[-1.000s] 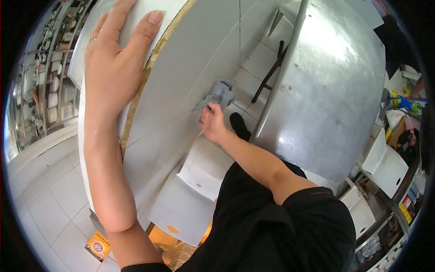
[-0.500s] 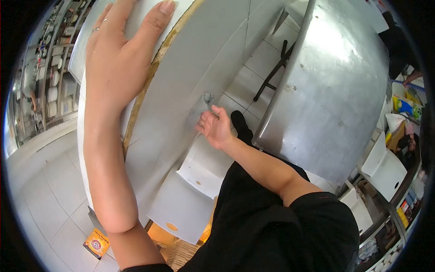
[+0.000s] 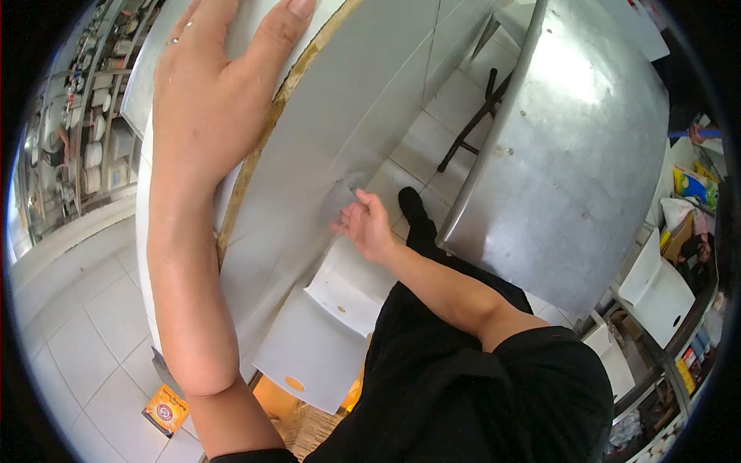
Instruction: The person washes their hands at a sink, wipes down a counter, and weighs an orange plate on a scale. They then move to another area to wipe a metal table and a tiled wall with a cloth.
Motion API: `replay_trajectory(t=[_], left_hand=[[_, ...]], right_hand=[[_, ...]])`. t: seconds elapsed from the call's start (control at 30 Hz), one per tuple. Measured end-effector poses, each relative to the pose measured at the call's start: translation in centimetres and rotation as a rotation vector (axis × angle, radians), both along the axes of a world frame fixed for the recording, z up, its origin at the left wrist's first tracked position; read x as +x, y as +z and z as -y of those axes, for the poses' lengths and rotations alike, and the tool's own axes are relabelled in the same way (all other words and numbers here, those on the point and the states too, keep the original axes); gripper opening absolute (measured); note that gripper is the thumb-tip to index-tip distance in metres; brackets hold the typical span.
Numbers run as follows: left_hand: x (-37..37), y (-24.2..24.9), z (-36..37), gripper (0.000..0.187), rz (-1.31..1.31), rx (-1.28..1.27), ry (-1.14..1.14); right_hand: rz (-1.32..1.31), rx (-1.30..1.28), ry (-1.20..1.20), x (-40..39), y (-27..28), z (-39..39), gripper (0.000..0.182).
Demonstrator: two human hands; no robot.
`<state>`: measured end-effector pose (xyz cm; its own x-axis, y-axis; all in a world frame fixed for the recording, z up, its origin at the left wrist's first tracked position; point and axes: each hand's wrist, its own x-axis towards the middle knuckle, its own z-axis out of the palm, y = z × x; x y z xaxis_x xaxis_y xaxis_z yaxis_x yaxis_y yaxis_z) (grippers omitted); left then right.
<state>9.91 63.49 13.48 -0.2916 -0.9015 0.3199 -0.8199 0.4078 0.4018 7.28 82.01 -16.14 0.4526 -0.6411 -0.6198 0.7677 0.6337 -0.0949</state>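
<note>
My left hand [image 3: 212,100] lies spread on the white top of a low tiled wall [image 3: 363,85], its thumb near the rough yellowish edge. Rings show on one finger. Lower down, my right hand [image 3: 367,224] is beside the wall's grey-white face with its fingers curled. A thin, translucent, crumpled thing [image 3: 345,193] shows at those fingers, against the tiles; I cannot tell its kind. White plastic chairs [image 3: 309,347] stand just below this hand, against the wall.
A dented metal table [image 3: 571,154] takes up the right side, with a dark folding leg [image 3: 478,123] below. An orange baking soda box [image 3: 166,410] lies lower left. Racks of dishes [image 3: 93,131] stand beyond the wall. At the far right is a person's hand [image 3: 704,131].
My right hand has shifted slightly down along the wall, and the translucent thing by its fingers has changed shape. My left hand stays on the wall top; the view has moved a little.
</note>
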Motion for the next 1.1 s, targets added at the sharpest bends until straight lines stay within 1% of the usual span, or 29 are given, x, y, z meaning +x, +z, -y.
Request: replay_trajectory(t=[0.07, 0.13, 0.17, 0.23, 0.27, 0.3, 0.33, 0.37, 0.43, 0.47, 0.5, 0.53, 0.57, 0.63, 0.67, 0.73, 0.8, 0.83, 0.87, 0.9, 0.93, 1.0, 1.03, 1.07, 1.1], left_hand=[[0.2, 0.7, -0.5, 0.058, -0.013, 0.040, -0.056], [1.0, 0.8, -1.1, 0.058, 0.021, -0.005, -0.028], [0.8, 0.8, -0.9, 0.059, 0.054, -0.045, -0.008], [0.7, 0.8, -0.6, 0.059, 0.041, -0.012, -0.014], [-0.2, 1.7, -1.2, 0.059, 0.027, 0.038, -0.008], [-1.6, 2.3, -4.2, 0.056, 0.092, -0.070, 0.009], [-1.4, 2.2, -4.3, 0.056, 0.093, -0.065, 0.013], [-1.6, 2.0, -3.5, 0.057, 0.086, -0.083, -0.010], [-1.9, 1.5, -2.7, 0.058, 0.097, -0.084, -0.039], [-1.9, 1.2, -2.2, 0.057, 0.138, -0.073, 0.048], [-1.9, 1.0, -1.9, 0.057, 0.178, -0.063, 0.134], [-2.0, 1.1, -1.8, 0.057, 0.181, -0.063, 0.134], [-2.0, 1.1, -1.9, 0.057, 0.155, -0.067, 0.107], [-1.9, 1.4, -2.0, 0.056, 0.131, -0.077, 0.088], [-2.0, 1.6, -2.2, 0.056, 0.156, -0.068, 0.073], [-2.1, 1.9, -2.2, 0.055, 0.183, -0.063, 0.051], [-1.7, 1.7, -1.9, 0.055, 0.209, -0.092, 0.029], [-1.2, 1.4, -1.3, 0.055, 0.204, -0.097, 0.026], [-0.5, 0.9, -0.6, 0.055, 0.220, -0.070, 0.074], [-0.1, 0.5, -0.3, 0.055, 0.239, -0.037, 0.119], [-0.4, 0.5, -0.6, 0.055, 0.240, -0.030, 0.114], [-1.5, 0.9, -1.7, 0.055, 0.114, -0.077, 0.050], [-1.4, 1.2, -1.5, 0.055, 0.147, -0.004, 0.108], [-1.6, 1.2, -1.6, 0.055, 0.147, -0.003, 0.106], [-1.8, 1.2, -1.8, 0.056, 0.161, -0.022, 0.104]], right_hand=[[0.024, -0.023, 0.007, 0.6, -0.1, -1.7, 0.101], [-0.140, 0.078, -0.057, 1.1, -0.2, -0.6, 0.073], [-0.141, 0.064, -0.070, 0.7, 0.3, 0.0, 0.073], [-0.011, 0.088, -0.040, 0.1, 1.6, 0.0, 0.100], [-0.012, 0.108, -0.030, -0.2, 2.7, -0.4, 0.100], [0.021, -0.001, -0.039, -0.6, 4.0, -0.7, 0.101], [0.056, -0.123, -0.056, -0.9, 4.6, -0.4, 0.101], [0.059, -0.137, -0.059, -1.3, 2.8, 1.1, 0.101], [-0.016, -0.126, -0.023, -0.8, -1.8, 2.5, 0.103], [-0.009, -0.127, -0.023, -0.6, -3.6, 3.2, 0.103], [-0.046, -0.063, -0.040, -0.4, -5.3, 3.9, 0.103], [-0.085, 0.001, -0.056, -0.3, -6.4, 4.0, 0.103], [-0.083, 0.005, -0.049, 1.2, -6.6, 3.6, 0.103], [-0.317, 0.337, -0.257, 5.1, -5.9, 3.8, 0.077], [-0.312, 0.336, -0.252, 5.2, -5.6, 3.3, 0.077], [-0.085, 0.217, 0.059, 5.2, -4.3, 1.7, 0.092], [0.141, 0.223, 0.141, 5.0, -0.3, -0.1, 0.090], [0.137, 0.219, 0.138, 4.2, 2.4, -0.5, 0.090], [0.177, 0.203, 0.161, 3.4, 5.4, -0.9, 0.089], [0.223, 0.193, 0.180, 3.1, 7.0, -1.2, 0.087], [0.224, 0.200, 0.175, 3.0, 6.8, -0.7, 0.087], [0.040, 0.156, -0.093, 2.3, 5.5, 1.7, 0.093], [-0.022, 0.073, -0.145, 1.4, 3.4, 3.0, 0.101], [-0.082, -0.012, -0.197, 0.6, 1.0, 3.8, 0.109], [-0.083, -0.009, -0.197, 0.6, -0.2, 4.0, 0.109]])
